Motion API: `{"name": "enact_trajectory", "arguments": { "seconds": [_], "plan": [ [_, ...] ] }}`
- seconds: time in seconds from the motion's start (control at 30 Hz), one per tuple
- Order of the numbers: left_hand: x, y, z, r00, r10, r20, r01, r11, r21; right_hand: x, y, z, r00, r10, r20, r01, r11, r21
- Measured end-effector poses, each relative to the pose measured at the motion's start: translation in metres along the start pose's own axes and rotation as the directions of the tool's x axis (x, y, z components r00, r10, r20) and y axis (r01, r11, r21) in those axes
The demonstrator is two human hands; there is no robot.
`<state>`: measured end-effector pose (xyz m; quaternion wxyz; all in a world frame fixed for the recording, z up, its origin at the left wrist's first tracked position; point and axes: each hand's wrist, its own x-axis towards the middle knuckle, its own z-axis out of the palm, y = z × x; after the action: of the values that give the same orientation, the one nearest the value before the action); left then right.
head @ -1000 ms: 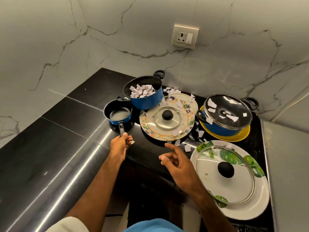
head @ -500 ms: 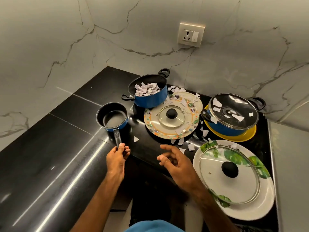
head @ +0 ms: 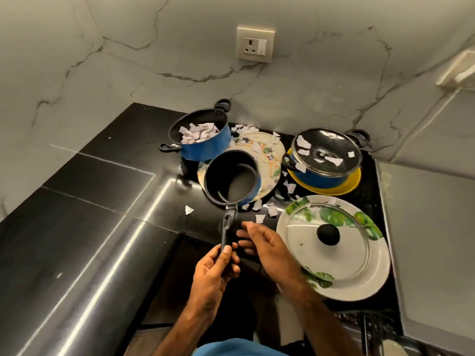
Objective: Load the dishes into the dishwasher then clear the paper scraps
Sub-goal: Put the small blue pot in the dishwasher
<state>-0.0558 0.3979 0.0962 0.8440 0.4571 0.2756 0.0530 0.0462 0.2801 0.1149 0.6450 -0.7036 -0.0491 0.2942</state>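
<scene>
My left hand [head: 214, 269] grips the black handle of a small blue saucepan [head: 231, 179], lifted above the black counter and hiding part of a patterned plate [head: 270, 152]. Just right of the handle, my right hand [head: 267, 249] hovers with relaxed fingers, holding nothing. A blue pot [head: 203, 140] at the back holds paper scraps [head: 196, 133]. A lidded blue pot [head: 325, 159] sits on a yellow plate [head: 344, 187], scraps on its lid. A leaf-print plate [head: 377, 276] carries a glass lid [head: 329, 240]. Loose scraps [head: 267, 210] lie on the counter.
Marble walls meet in a corner behind the counter [head: 84, 206], with a wall socket [head: 255, 44] above the pots. A dishwasher rack [head: 372, 330] shows at the bottom right. A pale surface [head: 431, 227] runs along the right side.
My left hand has lifted the saucepan off the counter and carried it right, over the patterned plate. The right hand moved closer to the handle. The view shifted left and down.
</scene>
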Motion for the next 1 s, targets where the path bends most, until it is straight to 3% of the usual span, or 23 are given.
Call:
{"name": "enact_trajectory", "arguments": {
  "seconds": [0.13, 0.3, 0.43, 0.6, 0.63, 0.7, 0.77, 0.83, 0.93, 1.0],
  "plan": [
    [-0.001, -0.009, 0.030, 0.969, -0.080, 0.235, 0.053, 0.991, 0.119, -0.016, -0.003, -0.032, 0.996, 0.077, -0.046, -0.065, 0.976, 0.209],
    [-0.001, -0.021, 0.075, 0.875, -0.192, 0.444, 0.073, 0.960, 0.271, -0.048, 0.008, -0.083, 0.967, 0.055, -0.247, 0.030, 0.943, 0.331],
    [-0.008, -0.039, 0.114, 0.783, -0.256, 0.566, 0.006, 0.914, 0.406, -0.080, 0.018, -0.122, 0.919, 0.056, -0.390, 0.110, 0.914, 0.391],
    [-0.024, -0.070, 0.162, 0.657, -0.314, 0.685, -0.266, 0.754, 0.601, -0.130, 0.044, -0.169, 0.838, 0.057, -0.543, 0.178, 0.912, 0.371],
    [-0.024, -0.075, 0.170, 0.654, -0.325, 0.683, -0.326, 0.693, 0.643, -0.141, 0.048, -0.178, 0.832, 0.066, -0.551, 0.184, 0.904, 0.385],
    [-0.025, -0.090, 0.191, 0.726, -0.295, 0.621, -0.405, 0.548, 0.732, -0.173, 0.060, -0.204, 0.810, 0.077, -0.581, 0.191, 0.902, 0.386],
    [-0.027, -0.103, 0.213, 0.809, -0.209, 0.550, -0.337, 0.602, 0.724, -0.206, 0.074, -0.227, 0.789, 0.089, -0.608, 0.160, 0.926, 0.343],
    [-0.031, -0.114, 0.240, 0.818, -0.182, 0.546, -0.270, 0.717, 0.643, -0.238, 0.089, -0.246, 0.794, 0.099, -0.600, 0.099, 0.952, 0.289],
    [-0.048, -0.126, 0.286, 0.739, -0.272, 0.616, -0.168, 0.812, 0.559, -0.290, 0.106, -0.267, 0.834, 0.108, -0.542, 0.026, 0.972, 0.233],
    [-0.057, -0.134, 0.305, 0.665, -0.352, 0.658, -0.143, 0.805, 0.575, -0.318, 0.113, -0.277, 0.872, 0.095, -0.480, -0.010, 0.984, 0.178]
  ]
}}
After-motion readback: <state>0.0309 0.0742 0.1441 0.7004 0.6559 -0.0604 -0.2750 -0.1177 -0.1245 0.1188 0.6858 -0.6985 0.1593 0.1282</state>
